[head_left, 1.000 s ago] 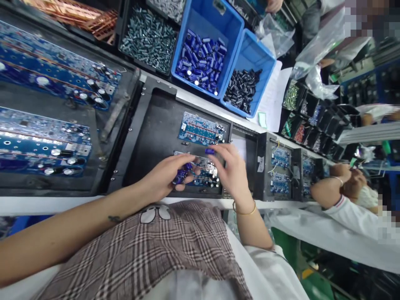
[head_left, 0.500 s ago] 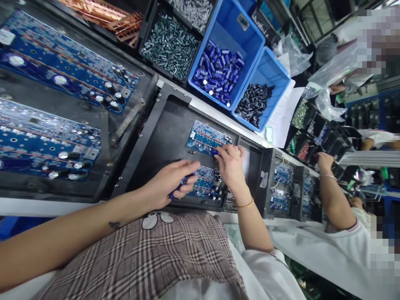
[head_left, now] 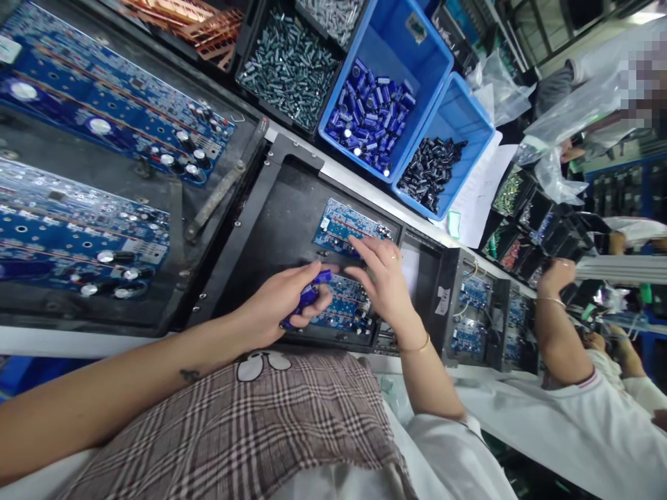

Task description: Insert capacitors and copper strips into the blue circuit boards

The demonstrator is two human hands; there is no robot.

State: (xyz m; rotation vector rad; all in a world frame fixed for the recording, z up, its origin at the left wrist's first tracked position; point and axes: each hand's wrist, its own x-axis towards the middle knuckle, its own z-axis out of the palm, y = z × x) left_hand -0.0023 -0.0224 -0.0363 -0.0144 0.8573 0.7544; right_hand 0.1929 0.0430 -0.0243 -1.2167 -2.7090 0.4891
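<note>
Several blue capacitors (head_left: 308, 297) lie in my left hand (head_left: 284, 298), whose fingers curl round them; one capacitor sticks out between thumb and forefinger. My right hand (head_left: 383, 278) is just to the right, thumb and fingers apart, with nothing between them. Its fingertips are over the lower edge of the upper blue circuit board (head_left: 338, 221). A second blue circuit board (head_left: 338, 305) lies below, partly hidden by my left hand. Both boards rest in a black tray (head_left: 271, 222).
Blue bins hold blue capacitors (head_left: 372, 114) and black capacitors (head_left: 430, 173) behind the tray. A black bin of small dark green parts (head_left: 292, 69) stands beside them. Larger boards (head_left: 125, 104) lie at left. A co-worker's arm (head_left: 557, 326) is at right.
My right hand has opened and drawn back slightly from the upper board, no longer holding a blue capacitor. In my left hand, one capacitor now sticks out at the fingertips. The view has shifted slightly.
</note>
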